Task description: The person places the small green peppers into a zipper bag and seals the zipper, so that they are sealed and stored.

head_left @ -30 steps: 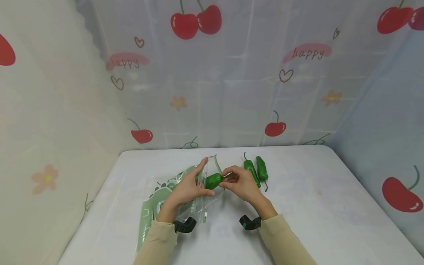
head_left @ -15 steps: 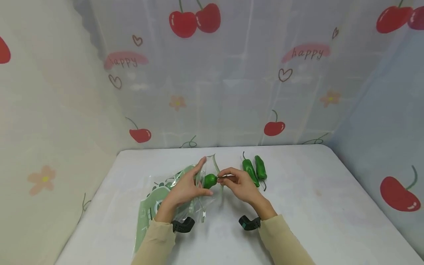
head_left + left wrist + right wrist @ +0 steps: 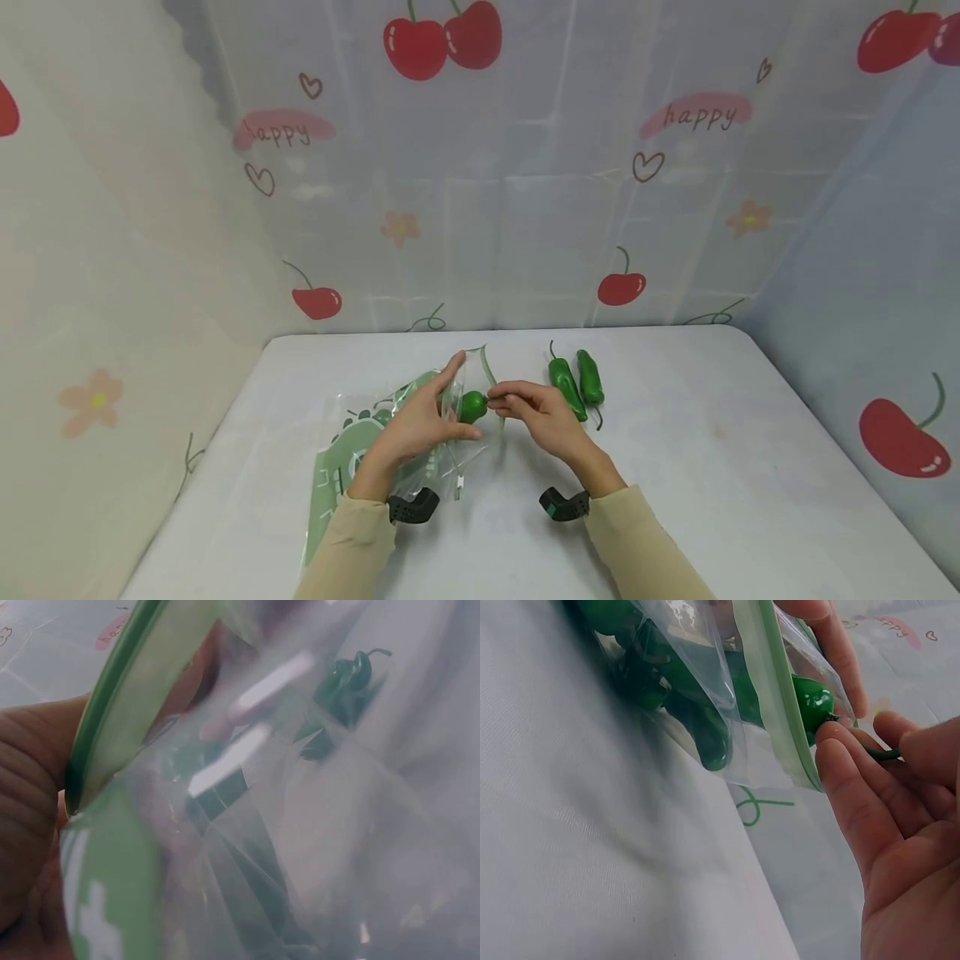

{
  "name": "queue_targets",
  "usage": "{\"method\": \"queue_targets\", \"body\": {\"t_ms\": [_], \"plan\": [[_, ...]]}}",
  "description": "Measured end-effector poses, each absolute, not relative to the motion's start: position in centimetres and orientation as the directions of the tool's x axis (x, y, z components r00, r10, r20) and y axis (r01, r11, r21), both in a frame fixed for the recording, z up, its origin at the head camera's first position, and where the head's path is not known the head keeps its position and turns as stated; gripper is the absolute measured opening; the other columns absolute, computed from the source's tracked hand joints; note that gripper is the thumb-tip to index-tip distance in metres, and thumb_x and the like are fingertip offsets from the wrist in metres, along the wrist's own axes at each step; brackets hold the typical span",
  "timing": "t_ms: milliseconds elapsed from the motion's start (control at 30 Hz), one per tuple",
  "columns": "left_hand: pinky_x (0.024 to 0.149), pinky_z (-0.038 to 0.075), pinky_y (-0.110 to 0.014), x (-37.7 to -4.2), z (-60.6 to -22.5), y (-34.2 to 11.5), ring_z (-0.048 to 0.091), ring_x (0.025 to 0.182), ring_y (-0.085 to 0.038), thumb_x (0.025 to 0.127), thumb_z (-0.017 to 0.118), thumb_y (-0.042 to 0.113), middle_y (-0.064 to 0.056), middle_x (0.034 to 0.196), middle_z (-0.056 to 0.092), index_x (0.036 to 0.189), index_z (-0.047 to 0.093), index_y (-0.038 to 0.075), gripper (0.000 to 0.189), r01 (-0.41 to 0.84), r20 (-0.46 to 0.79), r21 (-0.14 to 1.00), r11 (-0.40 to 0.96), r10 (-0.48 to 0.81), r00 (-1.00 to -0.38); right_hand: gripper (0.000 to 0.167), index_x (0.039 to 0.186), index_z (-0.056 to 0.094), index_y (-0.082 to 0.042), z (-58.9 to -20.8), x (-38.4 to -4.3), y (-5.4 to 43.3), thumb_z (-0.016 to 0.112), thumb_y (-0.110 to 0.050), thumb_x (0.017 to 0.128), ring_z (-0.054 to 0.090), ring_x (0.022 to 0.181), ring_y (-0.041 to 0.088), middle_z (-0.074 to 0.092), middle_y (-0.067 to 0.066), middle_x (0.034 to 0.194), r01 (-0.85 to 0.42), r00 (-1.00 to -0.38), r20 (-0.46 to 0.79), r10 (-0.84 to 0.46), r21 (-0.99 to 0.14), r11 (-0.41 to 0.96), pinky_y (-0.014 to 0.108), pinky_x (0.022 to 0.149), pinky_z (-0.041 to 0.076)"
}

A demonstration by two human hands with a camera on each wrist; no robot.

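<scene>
A clear zip bag with a green print lies on the left of the table, its mouth raised towards the right. My left hand holds the bag by its mouth, thumb and index finger spread apart. Between thumb and fingertips, my right hand pinches the stem of a green pepper. Most of that pepper is inside the bag; its stem end shows at the mouth, beside the green zip strip in the right wrist view. Other green peppers are visible through the plastic.
Two more green peppers lie side by side beyond my right hand, one on the left and one on the right. The white table ends at a cherry-printed curtain behind, with cloth on both sides.
My right hand has moved slightly left, and the pepper has slid deeper into the bag, so less of it shows. My left hand keeps its hold on the bag.
</scene>
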State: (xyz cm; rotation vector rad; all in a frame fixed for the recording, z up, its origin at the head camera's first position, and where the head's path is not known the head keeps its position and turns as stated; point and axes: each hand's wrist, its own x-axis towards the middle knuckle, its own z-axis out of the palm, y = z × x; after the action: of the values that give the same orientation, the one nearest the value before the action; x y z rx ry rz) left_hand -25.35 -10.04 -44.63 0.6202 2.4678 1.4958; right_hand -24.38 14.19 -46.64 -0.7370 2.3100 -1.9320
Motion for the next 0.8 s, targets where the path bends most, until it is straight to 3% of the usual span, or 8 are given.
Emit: {"method": "queue_targets", "body": {"t_ms": [133,267,400,533,800], "plan": [[0.051,0.043,-0.028,-25.3,-44.6,-10.1,0.04,0.049,-0.013,0.077,0.093,0.03,-0.011,0.166,0.034,0.161,0.017,0.05,0.115,0.252,0.055,0.88,0.402,0.442,-0.895,0.025,0.128,0.063,0.001,-46.9,-24.5,14.0,0.052,-0.007,0.107,0.071,0.115,0.031,0.068,0.023,0.127,-0.347,-0.881,0.286,-0.378,-0.932,0.105,0.031,0.094,0.058],[0.051,0.043,-0.027,-25.3,-44.6,-10.1,0.04,0.048,-0.013,0.077,0.093,0.03,-0.005,0.164,0.036,0.16,0.017,0.052,0.115,0.247,0.051,0.883,0.399,0.442,-0.895,0.019,0.124,0.06,0.001,-46.9,-24.5,13.9,0.054,-0.005,0.106,0.073,0.112,0.026,0.069,0.023,0.124,-0.357,-0.88,0.303,-0.366,-0.93,0.09,0.031,0.092,0.059],[0.05,0.043,-0.028,-25.4,-44.6,-10.1,0.04,0.048,-0.014,0.076,0.094,0.031,0.0,0.162,0.038,0.159,0.017,0.054,0.115,0.248,0.052,0.885,0.394,0.445,-0.894,0.015,0.119,0.061,-0.001,-46.8,-24.4,13.8,0.056,-0.003,0.105,0.074,0.107,0.03,0.073,0.02,0.119,-0.35,-0.893,0.296,-0.339,-0.93,0.108,0.031,0.09,0.06],[0.05,0.044,-0.029,-25.3,-44.6,-10.0,0.042,0.049,-0.014,0.077,0.093,0.027,-0.002,0.16,0.04,0.159,0.017,0.055,0.115,0.244,0.047,0.884,0.398,0.444,-0.895,0.012,0.112,0.069,-0.008,-46.6,-24.2,13.5,0.064,-0.006,0.102,0.075,0.096,0.034,0.076,0.013,0.108,-0.337,-0.921,0.274,-0.279,-0.918,0.209,0.031,0.084,0.061],[0.052,0.046,-0.029,-25.2,-44.5,-9.7,0.044,0.049,-0.013,0.08,0.091,0.02,0.001,0.162,0.036,0.161,0.017,0.051,0.114,0.242,0.045,0.892,0.382,0.457,-0.888,0.012,0.102,0.078,-0.019,-46.5,-23.9,13.0,0.075,-0.011,0.095,0.062,0.079,0.014,0.075,-0.002,0.095,-0.314,-0.949,0.274,-0.154,-0.855,0.414,0.026,0.07,0.052]]}}
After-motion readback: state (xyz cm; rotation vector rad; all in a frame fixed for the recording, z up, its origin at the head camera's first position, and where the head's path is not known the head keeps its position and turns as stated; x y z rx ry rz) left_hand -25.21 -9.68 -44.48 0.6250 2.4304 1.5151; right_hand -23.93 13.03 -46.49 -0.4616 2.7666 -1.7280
